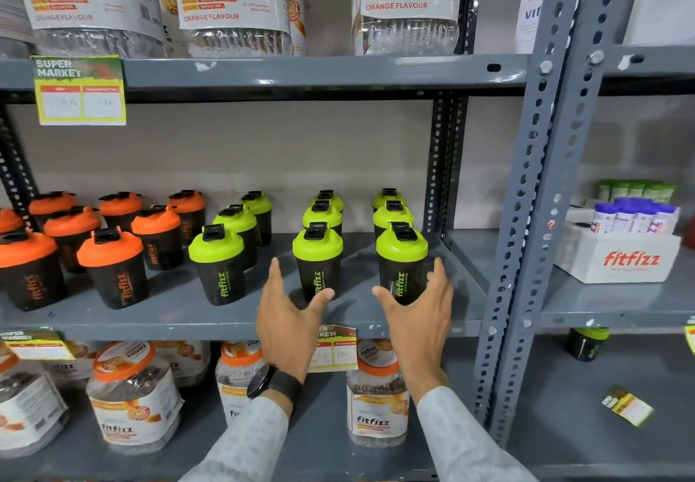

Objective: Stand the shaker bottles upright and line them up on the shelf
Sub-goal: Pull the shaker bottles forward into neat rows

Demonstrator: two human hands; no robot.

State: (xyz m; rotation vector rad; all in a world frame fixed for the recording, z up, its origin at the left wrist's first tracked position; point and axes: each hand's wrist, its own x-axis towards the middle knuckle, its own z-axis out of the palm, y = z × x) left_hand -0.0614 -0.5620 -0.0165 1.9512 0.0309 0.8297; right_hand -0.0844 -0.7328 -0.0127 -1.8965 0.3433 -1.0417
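Black shaker bottles stand upright in rows on the grey middle shelf [180,312]. Several with orange lids [111,267] fill the left; several with green lids form three rows on the right. My left hand [287,316] is open, fingers spread, around the front middle green-lidded bottle [317,259] without closing on it. My right hand [419,304] is open too, its fingers cupped around the front right green-lidded bottle [401,263], thumb in front of its base. Whether either hand touches its bottle is unclear.
Large Fitfizz jars [229,3] stand on the shelf above and more jars [131,395] on the one below. A perforated grey upright [526,218] bounds the right side. Beyond it sit a white Fitfizz box [616,256] and one green-lidded shaker [586,342] lower down.
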